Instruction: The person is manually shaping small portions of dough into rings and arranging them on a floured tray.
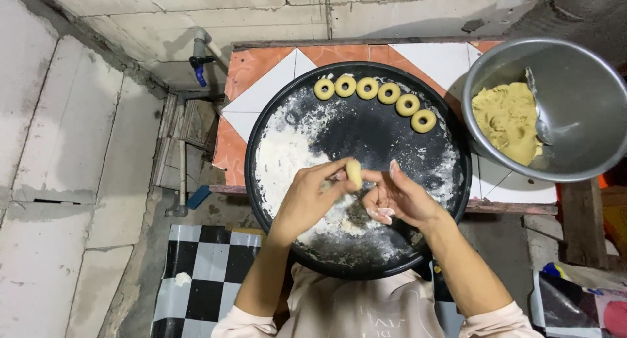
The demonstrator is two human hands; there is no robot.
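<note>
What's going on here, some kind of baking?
A person is shaping dough by hand. Both hands, the left hand and the right hand, pinch a small piece of dough over a round black tray dusted with flour. Six finished dough rings lie in a curved row along the tray's far edge. To the right, a metal bowl holds more dough and a spoon.

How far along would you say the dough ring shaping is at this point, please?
Done: six dough rings sit in an arc on the floured black tray. In hand: the left hand and right hand hold one dough piece between them. Left: a mound of dough remains in the metal bowl.
</note>
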